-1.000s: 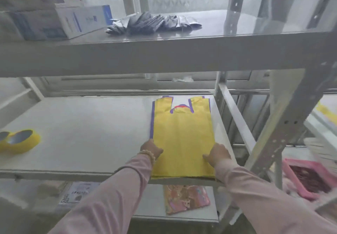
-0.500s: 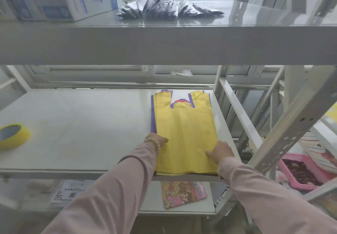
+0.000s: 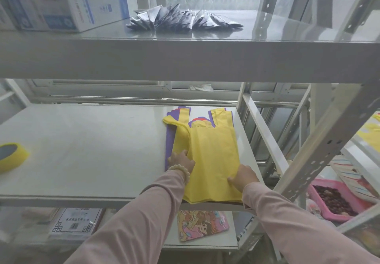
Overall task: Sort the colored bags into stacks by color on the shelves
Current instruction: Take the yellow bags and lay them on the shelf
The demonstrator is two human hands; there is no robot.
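A yellow bag (image 3: 213, 152) lies on top of a purple bag stack (image 3: 169, 140) at the right end of the middle shelf (image 3: 92, 150). Its left side is raised and creased, and one handle flops out to the left. My left hand (image 3: 182, 161) grips the bag's left edge, fingers tucked into the fold. At the bag's lower right corner my right hand (image 3: 243, 176) pinches it, thumb on top. A dark grey bag pile (image 3: 181, 19) sits on the top shelf. A cartoon-print bag (image 3: 201, 224) lies on the shelf below.
A yellow tape roll (image 3: 11, 156) sits at the left end of the middle shelf. White and blue boxes (image 3: 67, 8) stand on the top shelf at left. A slanted metal post (image 3: 320, 150) runs close on the right, with a pink basket (image 3: 339, 200) beyond it.
The yellow bag lay flat and square before; now its left side is lifted and bunched and it has shifted right, baring more purple underneath. Both hands have moved slightly further onto the shelf.
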